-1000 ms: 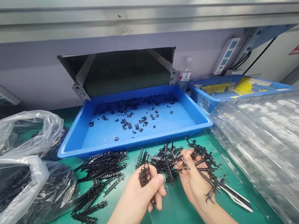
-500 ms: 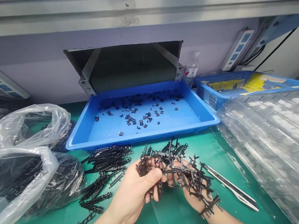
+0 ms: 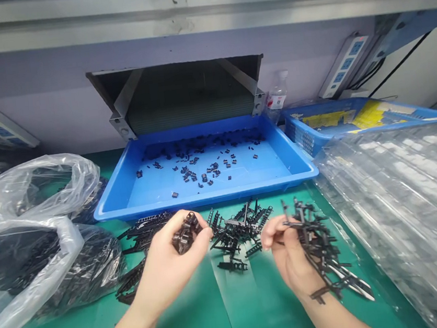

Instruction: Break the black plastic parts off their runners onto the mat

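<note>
My left hand (image 3: pixel 170 259) is closed around several black ladder-like plastic strips (image 3: pixel 186 234), whose ends show between thumb and fingers. To the right, my right hand (image 3: pixel 292 253) is shut on a tangle of black branched plastic sprues (image 3: pixel 318 242) that hangs over its outer side and wrist. Between the hands, a loose heap of black plastic pieces (image 3: pixel 241 227) lies on the green mat (image 3: pixel 204 318). Behind my left hand, more black strips (image 3: pixel 147 230) are piled. A white-and-black cutter-like tool (image 3: pixel 359 287) lies partly hidden under the sprues.
Beyond the hands stands a blue tray (image 3: pixel 207 199) with small black parts scattered inside. Open plastic bags (image 3: pixel 67 255) of black pieces are at left. Clear plastic trays (image 3: pixel 405 206) fill the right, with a blue basket (image 3: pixel 311 145) and a bottle (image 3: pixel 276 94) behind.
My hands have moved apart, the left one leftward with strips, the right one rightward with the sprues. The heap between them is now more exposed.
</note>
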{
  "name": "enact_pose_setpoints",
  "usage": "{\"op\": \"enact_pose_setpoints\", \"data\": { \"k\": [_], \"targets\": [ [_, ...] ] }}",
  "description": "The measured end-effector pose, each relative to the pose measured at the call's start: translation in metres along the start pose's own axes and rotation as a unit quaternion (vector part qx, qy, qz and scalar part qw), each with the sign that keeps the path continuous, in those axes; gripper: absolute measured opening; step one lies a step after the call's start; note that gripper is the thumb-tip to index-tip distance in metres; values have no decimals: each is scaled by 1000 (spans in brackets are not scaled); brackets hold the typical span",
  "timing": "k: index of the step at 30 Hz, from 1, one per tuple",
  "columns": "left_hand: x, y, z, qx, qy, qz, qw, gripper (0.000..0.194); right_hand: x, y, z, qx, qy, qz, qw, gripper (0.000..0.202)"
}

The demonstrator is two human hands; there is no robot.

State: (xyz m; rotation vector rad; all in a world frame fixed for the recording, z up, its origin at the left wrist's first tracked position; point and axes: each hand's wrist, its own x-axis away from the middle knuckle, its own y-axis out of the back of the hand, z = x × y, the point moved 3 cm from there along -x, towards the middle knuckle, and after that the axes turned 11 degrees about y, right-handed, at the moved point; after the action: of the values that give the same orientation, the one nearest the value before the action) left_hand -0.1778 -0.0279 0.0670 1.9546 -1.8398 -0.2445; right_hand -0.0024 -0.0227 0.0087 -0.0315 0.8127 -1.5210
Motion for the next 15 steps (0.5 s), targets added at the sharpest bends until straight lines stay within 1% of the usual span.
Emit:
{"op": "enact_pose_setpoints", "data": {
  "k": [1,2,4,5,7,10,12,13,15],
  "targets": [
    [-2,5,-2,-40,-27,-16,999,18,-3,0,5,25,40,2,999,13],
    [-4,9,-2,-74,-51,-25,996,17,-5,1,9,39,62,1,997,13],
    [-9,11,0,-133,-78,-20,988,17,-5,2,11,62,72,1,995,16],
    [-11,10,2,-170,-78,-6,982,18,-4,4,10,74,67,3,995,17],
    [-16,3,9,-266,-51,36,962,22,0,9,5,96,52,5,994,19],
    [-18,-9,19,-403,-5,87,911,28,4,16,-3,125,37,1,991,19],
    [-18,-13,21,-458,-2,95,884,27,4,17,-4,128,36,-8,991,19],
    [-18,-13,22,-472,-4,92,877,26,3,17,-4,124,36,-16,991,19],
    [-17,-11,21,-482,-5,73,873,24,0,14,-3,109,31,-36,993,18]
  ]
}}
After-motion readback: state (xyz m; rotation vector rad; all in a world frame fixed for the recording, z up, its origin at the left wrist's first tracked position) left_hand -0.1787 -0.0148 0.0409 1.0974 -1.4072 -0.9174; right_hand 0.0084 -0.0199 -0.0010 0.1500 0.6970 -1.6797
